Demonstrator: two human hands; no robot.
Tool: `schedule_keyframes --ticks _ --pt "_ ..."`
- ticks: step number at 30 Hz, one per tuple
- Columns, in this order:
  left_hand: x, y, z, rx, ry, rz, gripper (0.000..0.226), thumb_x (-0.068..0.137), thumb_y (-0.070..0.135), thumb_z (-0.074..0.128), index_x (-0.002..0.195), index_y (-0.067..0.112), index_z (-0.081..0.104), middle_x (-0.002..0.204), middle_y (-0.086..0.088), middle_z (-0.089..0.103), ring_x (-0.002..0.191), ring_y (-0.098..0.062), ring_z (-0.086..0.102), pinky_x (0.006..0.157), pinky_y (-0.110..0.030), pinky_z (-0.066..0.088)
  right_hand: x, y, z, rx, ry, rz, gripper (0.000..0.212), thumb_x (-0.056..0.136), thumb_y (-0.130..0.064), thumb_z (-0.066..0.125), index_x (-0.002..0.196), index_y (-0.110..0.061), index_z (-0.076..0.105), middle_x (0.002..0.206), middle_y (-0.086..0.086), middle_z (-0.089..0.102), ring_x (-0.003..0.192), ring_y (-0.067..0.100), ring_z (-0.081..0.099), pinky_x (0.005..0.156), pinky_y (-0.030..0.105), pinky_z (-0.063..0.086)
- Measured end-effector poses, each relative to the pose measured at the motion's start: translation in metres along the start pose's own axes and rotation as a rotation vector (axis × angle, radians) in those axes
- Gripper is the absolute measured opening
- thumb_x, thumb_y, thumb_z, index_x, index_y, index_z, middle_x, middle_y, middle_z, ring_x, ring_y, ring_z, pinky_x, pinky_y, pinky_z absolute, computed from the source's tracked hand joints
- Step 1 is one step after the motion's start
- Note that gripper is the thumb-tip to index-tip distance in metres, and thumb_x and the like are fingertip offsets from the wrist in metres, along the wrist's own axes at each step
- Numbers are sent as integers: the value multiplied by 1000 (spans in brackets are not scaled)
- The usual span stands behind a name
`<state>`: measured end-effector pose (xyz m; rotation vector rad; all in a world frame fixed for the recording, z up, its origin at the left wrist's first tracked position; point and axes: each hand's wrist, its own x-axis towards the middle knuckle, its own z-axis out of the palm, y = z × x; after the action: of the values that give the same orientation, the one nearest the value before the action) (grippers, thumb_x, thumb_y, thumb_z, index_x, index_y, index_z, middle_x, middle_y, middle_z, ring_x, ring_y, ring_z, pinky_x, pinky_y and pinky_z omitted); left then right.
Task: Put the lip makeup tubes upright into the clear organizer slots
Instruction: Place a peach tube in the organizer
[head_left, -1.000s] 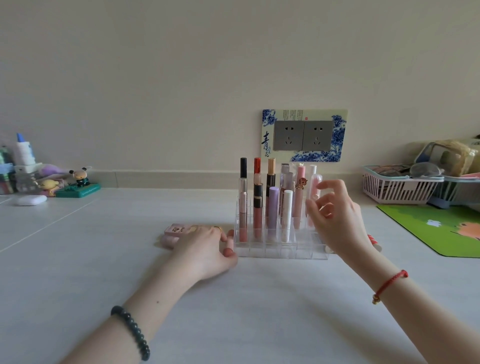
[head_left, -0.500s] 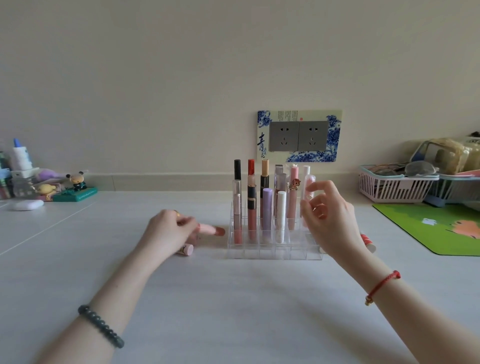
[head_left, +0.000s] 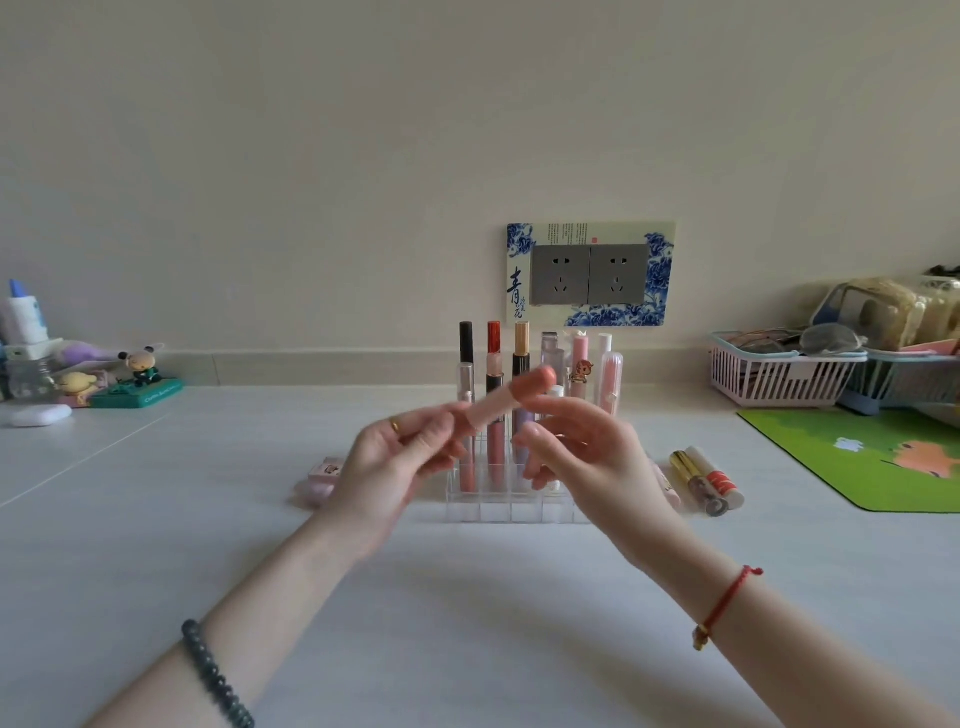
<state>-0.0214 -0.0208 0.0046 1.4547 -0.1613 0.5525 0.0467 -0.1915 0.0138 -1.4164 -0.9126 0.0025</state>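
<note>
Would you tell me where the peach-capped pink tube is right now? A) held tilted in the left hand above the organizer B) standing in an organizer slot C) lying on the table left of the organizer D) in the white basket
A: the left hand grips the pink tube, slanted, in front of the clear organizer, with the right hand beside it.

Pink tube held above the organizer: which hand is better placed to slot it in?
Probably the left hand: it grips the pink tube, tilted above the organizer. The right hand is beside its tip, fingers open.
</note>
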Motion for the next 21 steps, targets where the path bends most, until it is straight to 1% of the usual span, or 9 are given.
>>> schedule_keyframes --ticks 3,5,7,10,12,14,16,18,21 --pt "-2 -5 12 47 -12 -43 11 72 26 72 82 23 76 71 3 73 63 -8 63 65 -19 50 0 0 1 37 9 -41 21 77 -18 62 94 -6 65 77 3 67 57 9 62 55 22 54" --pt "-3 -8 13 99 -27 -36 13 74 21 69 86 23 75 70 3 72 64 -10 63 64 -19 50 0 0 0 47 5 -59 21 76 -19 62 92 -4 64 75 3 67 60 9 63 57 22 54" --pt "-5 -9 14 144 -38 -33 13 72 23 71 85 24 75 70 3 72 63 -9 63 63 -17 50 -1 -1 -1 70 -7 -67 26 72 -24 63 94 -9 63 75 -1 69 64 10 66 60 22 55" --pt "-6 -8 18 210 -10 -21 18 69 20 62 84 24 72 66 5 72 60 -6 63 61 -15 50 0 -3 -4 69 -14 -62 27 68 -25 65 93 -15 62 77 0 71 70 11 68 64 20 55" --pt "-5 -6 17 248 38 19 15 76 13 60 87 17 69 64 10 72 59 -1 63 60 -11 49 4 -4 -12 1 55 -67 20 70 -17 67 88 -19 60 80 -2 70 71 6 68 64 17 55" --pt "-3 -1 11 295 132 69 12 82 8 58 88 12 68 64 13 71 59 3 61 59 -7 47 11 -7 -26 -78 178 -69 15 74 -10 67 86 -14 59 81 0 70 73 5 68 68 18 56" --pt "-2 3 3 377 228 107 11 85 10 58 85 14 68 63 12 70 55 5 59 50 -2 41 16 -7 -41 -157 262 -79 13 76 -11 67 86 -6 59 79 5 72 76 9 70 72 21 57" --pt "-2 5 -4 500 285 111 10 86 14 59 83 18 68 69 9 69 48 5 54 41 -2 34 19 -1 -51 -254 315 -82 9 77 -11 68 82 -8 61 74 2 72 74 10 70 72 25 57" --pt "0 -4 -20 827 322 84 8 76 41 62 76 36 68 69 5 67 45 -5 49 50 -19 45 22 11 -56 -409 354 -28 10 75 -8 68 76 -16 62 71 -8 66 73 11 66 72 30 57"
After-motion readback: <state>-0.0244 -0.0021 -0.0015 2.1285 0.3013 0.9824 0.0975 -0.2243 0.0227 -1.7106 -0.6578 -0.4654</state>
